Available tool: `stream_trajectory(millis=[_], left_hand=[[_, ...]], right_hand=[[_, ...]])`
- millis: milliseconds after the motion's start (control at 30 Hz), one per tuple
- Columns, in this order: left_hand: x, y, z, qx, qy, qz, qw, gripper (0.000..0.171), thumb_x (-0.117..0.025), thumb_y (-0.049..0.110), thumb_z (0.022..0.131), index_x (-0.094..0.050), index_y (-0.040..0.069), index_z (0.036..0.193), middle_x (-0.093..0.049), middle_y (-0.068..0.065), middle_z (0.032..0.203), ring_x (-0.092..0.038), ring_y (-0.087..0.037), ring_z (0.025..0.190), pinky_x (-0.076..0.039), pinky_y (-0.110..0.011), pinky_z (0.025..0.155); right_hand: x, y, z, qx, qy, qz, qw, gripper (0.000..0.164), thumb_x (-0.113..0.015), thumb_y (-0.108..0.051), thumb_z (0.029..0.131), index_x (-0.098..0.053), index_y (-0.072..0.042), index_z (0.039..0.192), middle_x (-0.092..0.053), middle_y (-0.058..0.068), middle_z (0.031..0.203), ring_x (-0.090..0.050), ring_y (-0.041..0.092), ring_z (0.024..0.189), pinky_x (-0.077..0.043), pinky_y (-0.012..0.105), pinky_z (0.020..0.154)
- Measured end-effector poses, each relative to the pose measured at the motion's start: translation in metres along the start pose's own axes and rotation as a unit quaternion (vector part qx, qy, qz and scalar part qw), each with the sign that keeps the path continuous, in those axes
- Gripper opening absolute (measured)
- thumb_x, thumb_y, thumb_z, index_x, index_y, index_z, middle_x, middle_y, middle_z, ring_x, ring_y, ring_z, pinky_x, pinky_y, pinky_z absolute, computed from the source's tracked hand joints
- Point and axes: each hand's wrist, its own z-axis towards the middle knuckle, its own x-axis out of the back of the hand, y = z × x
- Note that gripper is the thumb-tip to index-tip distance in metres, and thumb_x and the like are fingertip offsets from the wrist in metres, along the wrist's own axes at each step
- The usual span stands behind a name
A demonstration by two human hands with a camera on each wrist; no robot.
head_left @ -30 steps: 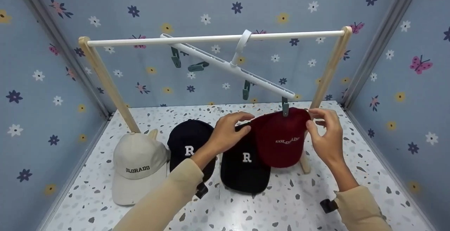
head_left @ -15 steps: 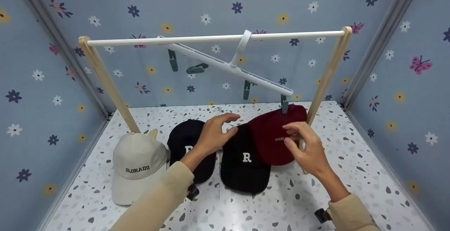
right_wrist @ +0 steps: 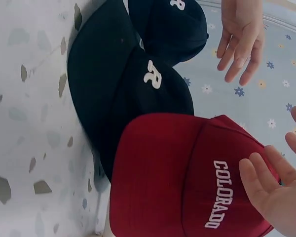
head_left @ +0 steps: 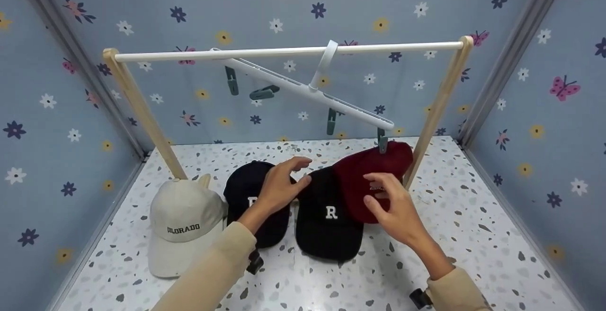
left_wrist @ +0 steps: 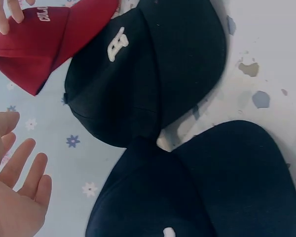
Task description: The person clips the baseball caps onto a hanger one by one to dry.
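A dark red baseball cap (head_left: pixel 364 163) lettered COLORADO hangs from a green clip (head_left: pixel 382 143) at the lower right end of the tilted white hanger (head_left: pixel 289 83). My right hand (head_left: pixel 397 211) is in front of this cap, fingers loosely bent and thumb apart, gripping nothing. Below and left of the red cap, a black cap (head_left: pixel 326 240) with a white R is partly overlapped by it. My left hand (head_left: pixel 277 188) hovers over the navy cap (head_left: pixel 244 178), its fingers spread and holding nothing. In the right wrist view the red cap's front (right_wrist: pixel 163 163) shows fully beside my right fingers.
A beige cap (head_left: pixel 182 209) sits at the left on the speckled tabletop (head_left: pixel 113 263). The hanger hooks over a white rail (head_left: pixel 189 56) between wooden posts (head_left: pixel 147 117). Several other green clips, such as one clip (head_left: pixel 331 121), hang unused. Flowered walls enclose the space.
My right hand has left the red cap's right edge and moved left and down in front of it. My left hand has drawn back left. The red cap hangs slightly higher on its clip.
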Motion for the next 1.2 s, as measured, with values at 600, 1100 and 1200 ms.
stream_trajectory(millis=[600,1100,1200], left_hand=[[-0.03,-0.022,0.007,0.034,-0.067,-0.026,0.9968,0.048,-0.067,0.019,0.106,-0.057,0.009,0.151,-0.059,-0.012,0.153,-0.055,-0.033,0.141,-0.043,-0.05,0.117],[-0.049,-0.01,0.024,0.06,-0.133,-0.003,0.9894,0.055,-0.058,0.027,0.11,-0.043,0.012,0.162,-0.046,-0.013,0.164,-0.041,-0.035,0.152,-0.032,-0.052,0.124],[-0.051,-0.012,0.023,0.063,-0.132,-0.01,0.9892,0.054,-0.057,0.025,0.111,-0.043,0.011,0.161,-0.046,-0.015,0.163,-0.041,-0.037,0.151,-0.032,-0.054,0.124]], right_hand=[[-0.016,0.008,-0.011,-0.039,-0.021,-0.007,0.999,0.043,-0.073,-0.01,0.1,-0.062,-0.005,0.141,-0.062,0.003,0.14,-0.065,0.028,0.121,-0.058,0.049,0.098],[-0.019,0.012,-0.013,-0.041,-0.03,0.009,0.999,0.042,-0.072,-0.008,0.101,-0.062,-0.004,0.142,-0.061,0.003,0.139,-0.065,0.028,0.12,-0.058,0.045,0.098],[-0.018,0.013,-0.012,-0.042,-0.035,0.012,0.998,0.042,-0.071,-0.008,0.101,-0.061,-0.004,0.142,-0.061,0.005,0.139,-0.065,0.029,0.121,-0.058,0.044,0.098]])
